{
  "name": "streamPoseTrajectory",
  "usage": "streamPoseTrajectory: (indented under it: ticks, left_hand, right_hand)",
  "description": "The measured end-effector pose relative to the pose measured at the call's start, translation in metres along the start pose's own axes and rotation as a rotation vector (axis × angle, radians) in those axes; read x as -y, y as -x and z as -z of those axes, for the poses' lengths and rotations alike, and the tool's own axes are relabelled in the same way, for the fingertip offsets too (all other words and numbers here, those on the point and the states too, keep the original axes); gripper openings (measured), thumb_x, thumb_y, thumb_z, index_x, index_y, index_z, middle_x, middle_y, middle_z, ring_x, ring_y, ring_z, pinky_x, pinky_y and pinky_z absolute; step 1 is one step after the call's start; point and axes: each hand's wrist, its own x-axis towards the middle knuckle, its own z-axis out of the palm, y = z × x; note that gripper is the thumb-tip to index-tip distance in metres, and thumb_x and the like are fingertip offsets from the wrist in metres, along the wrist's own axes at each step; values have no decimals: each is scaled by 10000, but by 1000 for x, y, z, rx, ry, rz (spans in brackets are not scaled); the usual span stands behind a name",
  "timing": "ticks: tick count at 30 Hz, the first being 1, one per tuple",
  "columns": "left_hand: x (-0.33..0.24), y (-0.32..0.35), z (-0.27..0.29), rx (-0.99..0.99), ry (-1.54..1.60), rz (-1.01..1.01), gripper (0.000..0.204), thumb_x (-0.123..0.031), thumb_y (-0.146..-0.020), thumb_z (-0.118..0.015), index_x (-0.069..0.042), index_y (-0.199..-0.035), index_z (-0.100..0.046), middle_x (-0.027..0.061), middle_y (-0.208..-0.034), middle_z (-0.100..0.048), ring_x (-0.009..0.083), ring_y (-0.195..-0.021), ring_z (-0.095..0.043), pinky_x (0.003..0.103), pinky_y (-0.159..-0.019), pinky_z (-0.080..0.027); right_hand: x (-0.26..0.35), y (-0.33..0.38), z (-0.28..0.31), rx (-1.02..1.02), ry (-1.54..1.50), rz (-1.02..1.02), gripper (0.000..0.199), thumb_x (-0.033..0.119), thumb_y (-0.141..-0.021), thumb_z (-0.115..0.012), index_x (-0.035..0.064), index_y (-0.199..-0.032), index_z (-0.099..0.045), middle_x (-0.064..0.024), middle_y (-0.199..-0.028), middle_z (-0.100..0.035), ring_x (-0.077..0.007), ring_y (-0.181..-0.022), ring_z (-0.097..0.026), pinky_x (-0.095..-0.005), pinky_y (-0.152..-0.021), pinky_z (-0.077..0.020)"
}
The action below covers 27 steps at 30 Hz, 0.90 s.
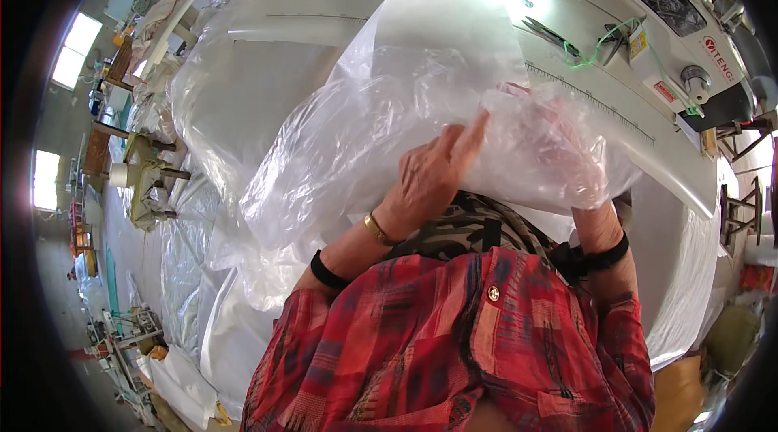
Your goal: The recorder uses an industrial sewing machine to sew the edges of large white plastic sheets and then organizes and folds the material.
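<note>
A large clear plastic sheet or bag (324, 136) lies crumpled across the table in front of me. Over its near part is my left hand (438, 163), index finger stretched out and the other fingers partly bent; nothing shows in its grasp. My right hand (563, 128) is covered by the clear plastic up to the wrist, and its outstretched fingers show blurred through the folds. Smoother whitish film (450, 14) runs from the crumpled part toward the lit needle area of a sewing machine (648, 10).
Dark thread snips (551, 35) lie on the machine bed, with green thread (604, 47) beside them. A printed ruler scale (592, 96) runs along the bed. More clear film (194, 262) spreads at left, near a wooden stool (146, 181). Stools (741, 205) stand at right.
</note>
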Motion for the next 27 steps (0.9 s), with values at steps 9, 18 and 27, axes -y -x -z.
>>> streamPoseTrajectory:
  ticks: [9,18,27]
  left_hand:
    - [-26,18,27,115,-8,-128,678,-103,-801,-574,-121,-1462,-426,153,-1225,-558,284,-985,-663,369,-755,-545]
    - [-35,20,26,133,74,-294,682,-152,-831,-563,-97,-1478,-353,138,-1179,-544,227,-816,-656,357,-657,-556]
    - [-27,28,22,403,164,-187,755,-243,-801,-653,-110,-1481,-352,173,-1307,-526,304,-1046,-630,428,-871,-516]
  right_hand:
    - [23,-43,-17,442,-666,-55,868,716,-901,-365,30,-1432,-391,-197,-1342,-541,-253,-1216,-557,-419,-995,-475]
    - [17,-51,-36,232,-178,-162,638,538,-930,-583,13,-1292,-561,-89,-1076,-653,-151,-952,-604,-292,-858,-487]
    - [18,-51,-43,151,103,158,139,146,-914,-683,19,-965,-704,-33,-895,-686,-119,-749,-589,-249,-724,-483]
